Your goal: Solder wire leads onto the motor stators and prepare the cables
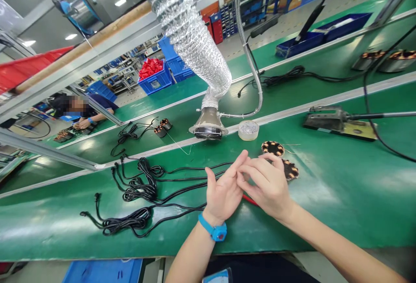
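Observation:
My left hand (223, 195) is palm up above the bench, its fingers stretched out and the thumb apart. A blue wrist strap (217, 231) is round that wrist. My right hand (271, 187) has its fingertips pressed together against the left palm and fingers; whatever they pinch is hidden or too small to make out. Just behind the right hand lie two round coil-wound motor stators (273, 148), black with copper windings, the nearer one partly covered by the hand. A red strip (250, 200) shows beneath the hands. Black cables (182, 205) run under my left hand.
Coiled power cords (139, 187) lie at left on the green bench (351, 196). Behind my hands are a fume extraction hood (209, 122) and a tape roll (248, 130). A soldering iron stand (328, 120) is at right. A co-worker (87, 112) sits at far left.

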Available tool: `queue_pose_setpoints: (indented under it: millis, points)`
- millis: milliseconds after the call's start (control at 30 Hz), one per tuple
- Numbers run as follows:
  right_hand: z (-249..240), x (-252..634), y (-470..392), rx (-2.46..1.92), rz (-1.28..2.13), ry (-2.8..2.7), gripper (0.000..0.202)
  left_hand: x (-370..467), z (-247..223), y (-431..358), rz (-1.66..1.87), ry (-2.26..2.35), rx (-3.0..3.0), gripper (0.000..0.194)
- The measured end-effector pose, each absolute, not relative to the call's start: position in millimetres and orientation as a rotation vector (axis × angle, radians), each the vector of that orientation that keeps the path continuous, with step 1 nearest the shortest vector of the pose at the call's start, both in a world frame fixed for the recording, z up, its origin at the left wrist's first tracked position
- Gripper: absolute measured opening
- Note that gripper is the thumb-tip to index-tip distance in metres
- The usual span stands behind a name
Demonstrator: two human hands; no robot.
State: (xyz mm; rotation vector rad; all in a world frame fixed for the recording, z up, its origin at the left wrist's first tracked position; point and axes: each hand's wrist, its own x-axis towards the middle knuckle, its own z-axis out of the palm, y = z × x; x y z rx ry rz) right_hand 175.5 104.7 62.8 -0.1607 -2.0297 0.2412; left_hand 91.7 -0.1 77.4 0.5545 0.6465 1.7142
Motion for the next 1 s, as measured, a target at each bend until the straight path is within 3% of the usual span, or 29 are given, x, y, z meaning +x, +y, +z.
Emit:
queue_pose_setpoints:
  millis: [1000]
  points:
    - [60.5,163.7,105.7,-0.207,0.336,-1.983,0.016,82.9,77.9,-1.9,1.818,0.439,0.328,0.1]
